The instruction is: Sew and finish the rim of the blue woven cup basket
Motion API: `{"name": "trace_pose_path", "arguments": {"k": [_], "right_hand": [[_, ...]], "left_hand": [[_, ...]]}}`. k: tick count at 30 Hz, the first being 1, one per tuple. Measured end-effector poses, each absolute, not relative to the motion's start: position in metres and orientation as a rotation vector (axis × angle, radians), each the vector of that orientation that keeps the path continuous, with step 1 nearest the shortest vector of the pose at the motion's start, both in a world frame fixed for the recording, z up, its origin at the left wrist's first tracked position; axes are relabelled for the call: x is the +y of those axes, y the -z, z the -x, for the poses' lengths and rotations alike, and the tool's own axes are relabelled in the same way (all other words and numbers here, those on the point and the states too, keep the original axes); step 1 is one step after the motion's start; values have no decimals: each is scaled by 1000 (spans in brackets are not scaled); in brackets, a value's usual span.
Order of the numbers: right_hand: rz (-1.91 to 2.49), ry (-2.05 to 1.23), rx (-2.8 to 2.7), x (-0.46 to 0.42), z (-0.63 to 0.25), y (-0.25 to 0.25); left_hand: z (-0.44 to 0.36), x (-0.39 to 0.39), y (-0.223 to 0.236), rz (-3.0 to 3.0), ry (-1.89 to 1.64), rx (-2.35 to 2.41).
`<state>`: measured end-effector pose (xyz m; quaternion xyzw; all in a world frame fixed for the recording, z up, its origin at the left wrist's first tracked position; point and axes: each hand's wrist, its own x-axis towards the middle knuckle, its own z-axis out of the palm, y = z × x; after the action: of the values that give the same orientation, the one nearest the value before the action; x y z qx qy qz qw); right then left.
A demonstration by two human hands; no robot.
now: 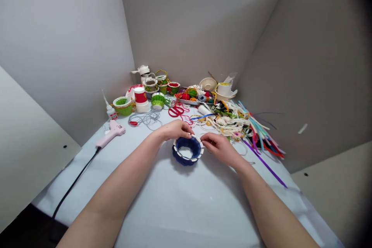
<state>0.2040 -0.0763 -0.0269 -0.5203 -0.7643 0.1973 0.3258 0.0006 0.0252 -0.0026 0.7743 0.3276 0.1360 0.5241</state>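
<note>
Bowl (186, 142) of dark blue with white edging, in hand on a pale tabletop (186, 205)

The vessel stands upright near the middle of the work surface, its opening turned upward and its white edging broken into short segments all round. The left hand (180, 128) pinches the far side of the edging, thumb resting over it and fingers curled behind. The right hand (218, 145) is at the right side of the same edging with thumb and fingers drawn narrowly together; I cannot tell whether they grip the edging, a strand or nothing.

Off to the left lies a pink glue gun (112, 133), its black cord (76, 182) trailing toward the near edge, with a white nozzle bottle (111, 112) standing just behind it. A green basket (123, 109) with a white rim sits near that bottle, and a red-and-white cup (140, 98) is to its right. Beyond the hands are red-handled scissors (176, 112) and a tray of yarn balls (192, 94). A heap of cream yarn (231, 123) spreads to the right, beside a bundle of coloured strips (259, 126); one purple strip (270, 169) points toward the near right edge.
</note>
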Motion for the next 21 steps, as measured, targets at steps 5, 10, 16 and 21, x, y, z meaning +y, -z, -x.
{"name": "trace_pose_path", "arguments": {"k": [5, 10, 16, 21], "right_hand": [[1373, -498, -2038, -76, -202, 29], [1386, -513, -2054, -75, -203, 30], [1382, -544, -2048, -76, -208, 26], [1394, -510, -2026, -80, -211, 18]], "left_hand": [[-2, 23, 2, -1892, -268, 846], [-7, 21, 8, -1845, -297, 861], [-4, 24, 8, -1861, -239, 982], [-4, 22, 3, -1862, -229, 1095]]}}
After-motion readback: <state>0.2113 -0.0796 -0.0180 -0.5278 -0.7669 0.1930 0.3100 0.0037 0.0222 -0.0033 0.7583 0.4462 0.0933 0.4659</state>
